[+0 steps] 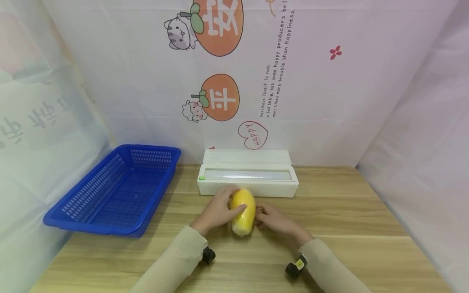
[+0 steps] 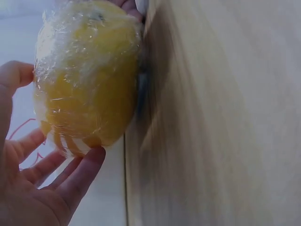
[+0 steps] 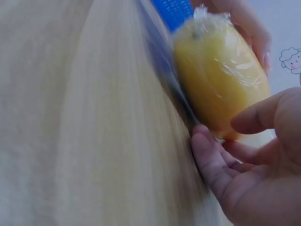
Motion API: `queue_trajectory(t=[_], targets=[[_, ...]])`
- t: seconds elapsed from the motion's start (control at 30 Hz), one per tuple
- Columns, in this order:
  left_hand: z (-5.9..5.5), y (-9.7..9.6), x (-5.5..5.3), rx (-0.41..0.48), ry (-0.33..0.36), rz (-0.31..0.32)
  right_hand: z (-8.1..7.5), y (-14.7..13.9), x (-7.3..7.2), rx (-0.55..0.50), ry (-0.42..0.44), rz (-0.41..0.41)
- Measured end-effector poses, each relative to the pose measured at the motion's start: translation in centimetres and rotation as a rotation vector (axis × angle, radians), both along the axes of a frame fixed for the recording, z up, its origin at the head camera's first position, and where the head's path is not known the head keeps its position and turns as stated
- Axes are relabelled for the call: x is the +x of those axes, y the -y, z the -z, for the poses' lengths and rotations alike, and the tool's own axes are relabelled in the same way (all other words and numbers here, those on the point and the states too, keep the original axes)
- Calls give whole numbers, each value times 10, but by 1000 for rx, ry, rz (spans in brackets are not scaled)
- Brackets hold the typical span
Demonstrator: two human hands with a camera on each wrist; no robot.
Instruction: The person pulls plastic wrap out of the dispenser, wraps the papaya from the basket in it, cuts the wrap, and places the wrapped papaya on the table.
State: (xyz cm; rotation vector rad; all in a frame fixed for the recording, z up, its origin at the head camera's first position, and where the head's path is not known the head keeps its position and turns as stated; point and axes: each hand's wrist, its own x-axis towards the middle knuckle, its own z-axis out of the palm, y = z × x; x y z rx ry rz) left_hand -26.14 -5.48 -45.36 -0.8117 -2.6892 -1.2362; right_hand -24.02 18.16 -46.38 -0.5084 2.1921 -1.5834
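Observation:
A yellow oblong fruit (image 1: 243,211) wrapped in clear cling film lies between both hands, just in front of the white box. My left hand (image 1: 220,206) holds it from the left, thumb over the top and fingers around the far end. In the left wrist view, crinkled film covers the fruit (image 2: 89,80), and the fingertips press its end. At the right side is my right hand (image 1: 272,217), its fingers curled. The right wrist view shows that thumb against the fruit (image 3: 221,75) and the fingers tucked low beside it, close to the tabletop.
A white cling film dispenser box (image 1: 249,189), lid raised, stands against the back wall with a green slider (image 1: 202,178) at its left. To the left sits a blue plastic basket (image 1: 95,230). Printed white sheets (image 1: 311,93) enclose the wooden table (image 1: 348,219).

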Motion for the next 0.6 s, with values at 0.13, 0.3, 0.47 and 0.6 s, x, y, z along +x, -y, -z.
queue_trajectory(t=[0.13, 0.3, 0.47, 0.6], targets=[[3, -1, 0, 90, 108, 11, 2, -1, 2, -97, 73, 61], [3, -2, 3, 154, 157, 22, 2, 4, 6, -201, 127, 152], [4, -3, 6, 229, 244, 27, 2, 8, 10, -281, 158, 215], [4, -3, 7, 231, 286, 16, 2, 11, 12, -290, 163, 255]])
